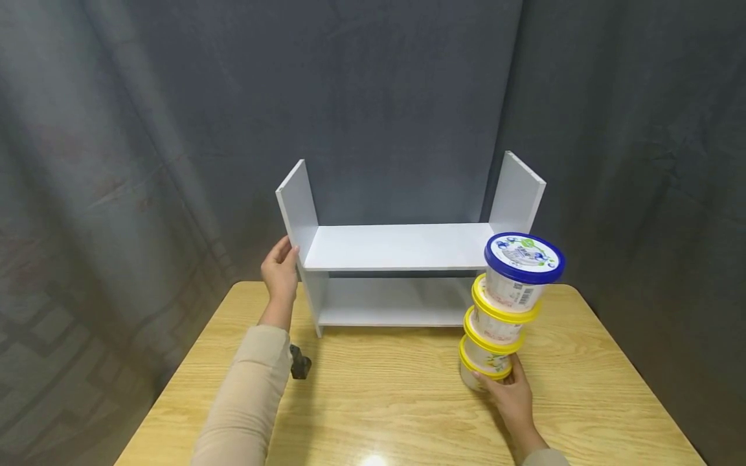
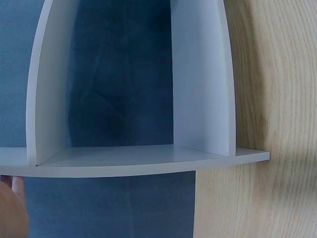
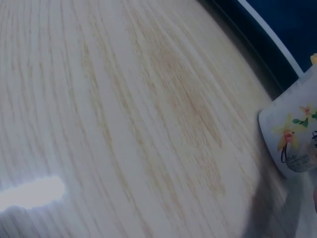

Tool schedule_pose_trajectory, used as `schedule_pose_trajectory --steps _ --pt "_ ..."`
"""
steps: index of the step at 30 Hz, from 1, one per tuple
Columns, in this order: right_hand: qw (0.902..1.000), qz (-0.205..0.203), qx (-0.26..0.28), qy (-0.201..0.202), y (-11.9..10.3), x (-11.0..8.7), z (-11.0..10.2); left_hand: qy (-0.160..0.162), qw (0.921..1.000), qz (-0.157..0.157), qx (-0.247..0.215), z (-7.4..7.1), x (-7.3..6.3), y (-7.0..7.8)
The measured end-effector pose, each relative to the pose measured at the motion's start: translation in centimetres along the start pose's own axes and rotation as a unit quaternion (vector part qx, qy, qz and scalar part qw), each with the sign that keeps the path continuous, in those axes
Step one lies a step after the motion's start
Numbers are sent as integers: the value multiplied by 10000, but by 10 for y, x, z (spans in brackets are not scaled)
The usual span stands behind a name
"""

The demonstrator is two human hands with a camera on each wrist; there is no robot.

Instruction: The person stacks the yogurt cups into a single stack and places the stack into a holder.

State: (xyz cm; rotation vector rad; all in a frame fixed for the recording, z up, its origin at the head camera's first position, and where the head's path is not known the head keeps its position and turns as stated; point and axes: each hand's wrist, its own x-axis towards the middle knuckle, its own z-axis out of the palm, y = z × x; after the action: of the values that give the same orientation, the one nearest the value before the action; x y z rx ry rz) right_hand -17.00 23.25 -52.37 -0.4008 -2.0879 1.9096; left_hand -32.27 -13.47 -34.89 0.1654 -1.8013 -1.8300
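In the head view my left hand (image 1: 282, 275) is at the left side panel (image 1: 294, 207) of a white two-tier shelf (image 1: 402, 246). Its fingertips touch the panel's outer face; in the left wrist view they show just below the panel's edge. My right hand (image 1: 515, 398) grips the lowest tub of a leaning stack by its side, thumb in front. Several tubs make up this stack: a blue-lidded tub (image 1: 524, 259) on top, yellow-lidded tubs (image 1: 495, 333) below. In the right wrist view a pale tub (image 3: 290, 131) with a flower print shows at the right edge.
The shelf stands towards the back of a wooden table (image 1: 379, 395). A small dark object (image 1: 300, 362) lies by the left sleeve. Grey curtains (image 1: 379, 110) hang behind and at both sides. The tub stack overlaps the shelf's right end in the head view.
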Motion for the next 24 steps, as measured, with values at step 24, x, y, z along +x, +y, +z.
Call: schedule_pose_trajectory --steps 24 --pt "9898 -866 -616 -952 -32 3 5 117 9993 357 55 3 -11 0"
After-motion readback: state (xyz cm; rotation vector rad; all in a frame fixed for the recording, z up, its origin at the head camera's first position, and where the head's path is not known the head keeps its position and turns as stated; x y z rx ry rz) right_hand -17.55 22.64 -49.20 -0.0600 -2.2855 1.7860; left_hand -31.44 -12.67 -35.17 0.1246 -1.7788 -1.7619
